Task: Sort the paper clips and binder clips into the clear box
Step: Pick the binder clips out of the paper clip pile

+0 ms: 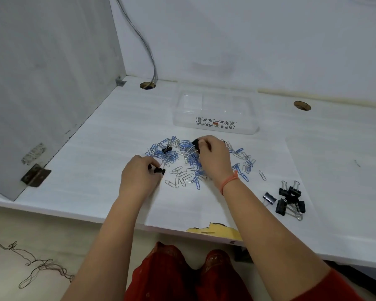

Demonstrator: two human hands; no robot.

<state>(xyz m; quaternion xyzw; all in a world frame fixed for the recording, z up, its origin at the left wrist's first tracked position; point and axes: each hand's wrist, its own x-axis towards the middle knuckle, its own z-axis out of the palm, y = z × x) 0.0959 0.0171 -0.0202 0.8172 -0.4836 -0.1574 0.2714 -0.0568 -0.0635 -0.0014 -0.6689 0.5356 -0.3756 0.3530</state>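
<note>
A pile of blue and silver paper clips (182, 168) is spread over the middle of the white table (109, 135). My left hand (139, 177) pinches a black binder clip (159, 170) at the pile's left edge. My right hand (213, 157) pinches another black binder clip (196, 144) over the pile's far side. A third black binder clip (166, 150) lies among the blue clips. The clear box (215, 111), with a leaf pattern on its front, stands behind the pile. A group of black binder clips (289, 199) lies at the right, apart from the pile.
A grey partition stands along the left side, a white wall at the back. Two round cable holes (147, 85) (302, 105) open in the table's far part; a cable runs down into the left one. The front edge is chipped (213, 230).
</note>
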